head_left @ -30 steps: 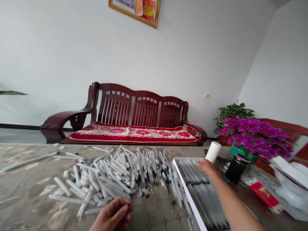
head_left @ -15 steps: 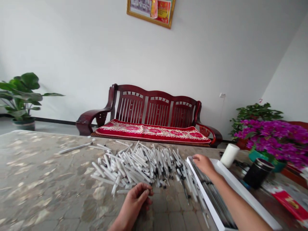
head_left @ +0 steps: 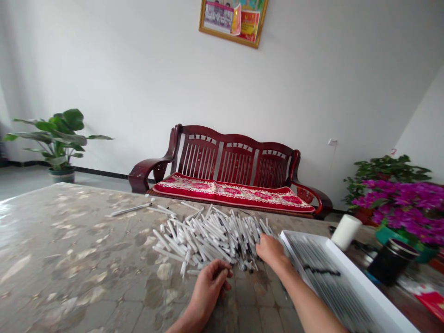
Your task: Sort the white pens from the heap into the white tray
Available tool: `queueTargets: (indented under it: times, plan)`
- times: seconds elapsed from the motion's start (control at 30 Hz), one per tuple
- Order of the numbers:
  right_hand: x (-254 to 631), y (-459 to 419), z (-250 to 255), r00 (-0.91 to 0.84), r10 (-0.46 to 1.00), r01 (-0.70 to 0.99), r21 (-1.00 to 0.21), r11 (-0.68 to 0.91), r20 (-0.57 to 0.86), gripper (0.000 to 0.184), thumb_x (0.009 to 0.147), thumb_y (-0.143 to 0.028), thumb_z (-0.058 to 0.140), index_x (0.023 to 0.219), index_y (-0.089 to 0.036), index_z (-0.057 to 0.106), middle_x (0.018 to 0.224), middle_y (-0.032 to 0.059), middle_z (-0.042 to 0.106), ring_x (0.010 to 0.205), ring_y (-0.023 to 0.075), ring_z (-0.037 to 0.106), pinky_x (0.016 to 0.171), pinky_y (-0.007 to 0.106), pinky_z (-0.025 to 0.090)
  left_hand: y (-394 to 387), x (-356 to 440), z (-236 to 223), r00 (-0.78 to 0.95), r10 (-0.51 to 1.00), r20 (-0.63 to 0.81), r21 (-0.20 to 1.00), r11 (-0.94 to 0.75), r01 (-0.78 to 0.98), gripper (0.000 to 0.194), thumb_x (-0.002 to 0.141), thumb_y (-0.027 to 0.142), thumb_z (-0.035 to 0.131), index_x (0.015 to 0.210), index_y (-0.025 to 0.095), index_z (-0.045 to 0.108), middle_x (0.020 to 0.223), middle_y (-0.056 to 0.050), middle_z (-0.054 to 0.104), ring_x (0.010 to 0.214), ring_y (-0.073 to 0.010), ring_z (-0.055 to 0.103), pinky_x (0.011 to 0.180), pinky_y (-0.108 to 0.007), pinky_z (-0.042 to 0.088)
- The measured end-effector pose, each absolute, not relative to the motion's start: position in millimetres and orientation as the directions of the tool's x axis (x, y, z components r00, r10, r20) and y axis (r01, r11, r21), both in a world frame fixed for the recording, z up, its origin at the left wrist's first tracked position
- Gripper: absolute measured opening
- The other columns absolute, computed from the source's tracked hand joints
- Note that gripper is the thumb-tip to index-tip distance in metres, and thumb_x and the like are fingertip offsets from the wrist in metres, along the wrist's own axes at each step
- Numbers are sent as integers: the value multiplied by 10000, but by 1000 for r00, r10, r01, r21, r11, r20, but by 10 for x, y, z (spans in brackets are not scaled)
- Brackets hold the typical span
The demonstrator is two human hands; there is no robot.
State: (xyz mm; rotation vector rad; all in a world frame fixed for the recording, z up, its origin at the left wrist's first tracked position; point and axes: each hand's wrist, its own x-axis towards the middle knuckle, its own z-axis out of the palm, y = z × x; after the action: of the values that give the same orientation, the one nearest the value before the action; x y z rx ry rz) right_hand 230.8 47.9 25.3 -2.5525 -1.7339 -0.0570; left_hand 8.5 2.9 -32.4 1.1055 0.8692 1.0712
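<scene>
A heap of white, clear-barrelled pens [head_left: 211, 233], some with black tips, lies across the middle of the table. At the heap's near edge rests my left hand [head_left: 212, 286], its fingers curled and thumb pressed against them; whatever they hold, if anything, is hidden. My right hand [head_left: 270, 249] touches the heap's right side, the fingers curled down and mostly out of sight. Beneath and beside my right forearm stands a long white box [head_left: 376, 289], holding a layer of clear pens [head_left: 322, 259] laid side by side with a black band across them.
A white cylinder [head_left: 346, 232] and a black jar [head_left: 391, 262] stand right of the box, near purple flowers [head_left: 405, 208] in a green pot. One long pen [head_left: 130, 209] lies apart at the back left. Behind the patterned table [head_left: 86, 259] is a wooden bench [head_left: 236, 157].
My right hand has come back from the box's far left corner to the heap's right side. My left hand keeps its curled pose by the heap. The view has shifted slightly left.
</scene>
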Motion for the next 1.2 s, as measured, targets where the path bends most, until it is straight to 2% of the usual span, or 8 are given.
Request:
queueTargets:
  times: [0.2, 0.27, 0.4, 0.53, 0.73, 0.83, 1.03, 1.2]
  plan:
    - [2330, 313, 384, 405, 909, 914, -15, -406, 99, 261, 864, -202, 502, 969, -164, 737, 1014, 171, 769, 964, 289, 732, 720, 301, 482, 24, 91, -311, 268, 962, -44, 964, 112, -243, 342, 633, 484, 716, 767, 180, 635, 684, 2, 664, 486, -130, 560, 431, -237, 383]
    - [2291, 187, 411, 381, 913, 924, -92, -371, 143, 263, 902, -244, 469, 949, -183, 721, 968, 135, 775, 918, 256, 733, 700, 279, 469, 18, 88, -284, 261, 964, -54, 963, 120, -242, 349, 628, 481, 723, 784, 179, 645, 678, 5, 661, 505, -140, 575, 445, -243, 399]
    - [2015, -129, 361, 55, 975, 912, -409, 39, 216, 207, 904, -281, 495, 909, -215, 691, 804, 38, 760, 751, 181, 705, 649, 230, 443, 17, 58, -213, 231, 971, -53, 959, 115, -260, 436, 635, 503, 739, 912, 170, 690, 701, -11, 688, 612, -181, 635, 504, -260, 449]
    - [1726, -314, 250, -189, 956, 878, -397, 267, 226, 161, 830, -179, 559, 897, -233, 695, 871, 15, 757, 807, 169, 694, 700, 219, 429, 48, 19, -186, 160, 985, -61, 933, 113, -342, 488, 588, 565, 784, 855, 165, 701, 619, -10, 671, 615, -193, 636, 534, -272, 470]
    - [1915, -124, 66, 53, 969, 842, -532, 88, 243, 157, 900, -225, 542, 916, -238, 698, 902, 24, 763, 837, 179, 699, 743, 234, 466, 92, 17, -239, 72, 988, -138, 885, 155, -438, 474, 550, 584, 824, 739, 178, 667, 609, -3, 672, 621, -179, 638, 569, -270, 502]
    - [2072, -16, -4, 184, 950, 906, -419, -64, 253, 196, 917, -187, 513, 940, -234, 701, 968, 56, 765, 927, 200, 706, 803, 252, 468, 101, 27, -245, 56, 986, -158, 865, 166, -474, 487, 533, 588, 837, 725, 187, 639, 612, 9, 664, 613, -176, 637, 575, -280, 520]
    - [1994, 72, 132, 164, 973, 984, -92, -151, 163, 190, 891, -166, 577, 1032, -212, 695, 1007, 111, 753, 990, 244, 703, 816, 282, 466, 106, 25, -231, 49, 983, -175, 855, 177, -487, 455, 571, 569, 831, 685, 201, 590, 590, 22, 637, 599, -180, 639, 550, -281, 515]
    - [1858, 156, 277, 189, 971, 981, 5, -192, 147, 371, 846, -61, 560, 1172, -211, 655, 920, 130, 761, 881, 260, 730, 735, 293, 472, 117, 22, -241, 47, 985, -167, 869, 169, -464, 421, 603, 548, 812, 686, 206, 580, 597, 26, 619, 600, -183, 647, 544, -277, 506]
